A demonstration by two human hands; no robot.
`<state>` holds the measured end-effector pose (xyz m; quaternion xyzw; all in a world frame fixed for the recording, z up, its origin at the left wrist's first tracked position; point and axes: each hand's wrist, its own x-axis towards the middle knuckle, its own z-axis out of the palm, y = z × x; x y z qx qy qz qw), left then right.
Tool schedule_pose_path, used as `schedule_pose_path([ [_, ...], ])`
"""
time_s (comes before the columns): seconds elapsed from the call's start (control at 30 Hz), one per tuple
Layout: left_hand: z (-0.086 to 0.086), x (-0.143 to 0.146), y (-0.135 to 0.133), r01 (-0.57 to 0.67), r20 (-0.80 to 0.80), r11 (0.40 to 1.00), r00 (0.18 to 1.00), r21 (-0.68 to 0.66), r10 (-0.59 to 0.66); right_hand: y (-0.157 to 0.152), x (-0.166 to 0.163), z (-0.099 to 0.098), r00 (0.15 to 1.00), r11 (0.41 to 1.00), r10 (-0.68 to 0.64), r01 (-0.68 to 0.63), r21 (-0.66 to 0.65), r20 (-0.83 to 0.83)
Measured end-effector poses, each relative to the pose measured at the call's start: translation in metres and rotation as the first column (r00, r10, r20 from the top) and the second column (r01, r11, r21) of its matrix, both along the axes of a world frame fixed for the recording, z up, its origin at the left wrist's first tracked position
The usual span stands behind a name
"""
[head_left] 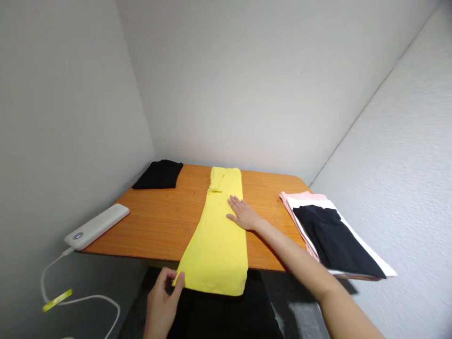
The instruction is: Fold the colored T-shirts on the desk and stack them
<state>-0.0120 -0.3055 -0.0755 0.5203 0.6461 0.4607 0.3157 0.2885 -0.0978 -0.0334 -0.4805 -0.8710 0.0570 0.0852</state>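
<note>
A long yellow garment lies folded lengthwise down the middle of the orange wooden table, its near end hanging over the front edge. My right hand lies flat and open on the garment's right side, fingers stretched toward the far end. My left hand pinches the garment's near left corner below the table edge.
A folded black garment sits at the table's far left corner. A stack of pink, white and black folded clothes lies at the right edge. A white power bank with a cable rests at the left edge. Grey walls close in on three sides.
</note>
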Motion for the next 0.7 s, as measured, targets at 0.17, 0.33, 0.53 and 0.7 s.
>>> schedule_pose_path([
  [0.17,-0.004,0.010,-0.003,0.048,0.140,0.998,0.989,0.032,-0.053,0.000,0.002,0.014,1.000,1.000,0.028,-0.028,-0.003,0.009],
  [0.33,0.000,0.016,-0.007,0.074,0.220,0.997,0.972,0.024,-0.077,-0.062,0.013,0.041,0.980,0.982,0.187,-0.185,0.033,-0.066],
  [0.53,0.013,0.019,-0.010,0.093,0.305,0.994,0.947,0.053,-0.104,-0.169,0.038,0.041,0.924,0.925,0.379,-0.379,0.010,-0.057],
  [0.7,0.028,0.013,-0.005,0.231,0.308,0.972,0.928,-0.041,-0.207,-0.192,0.034,-0.004,0.973,0.962,0.197,-0.167,0.218,-0.121],
])
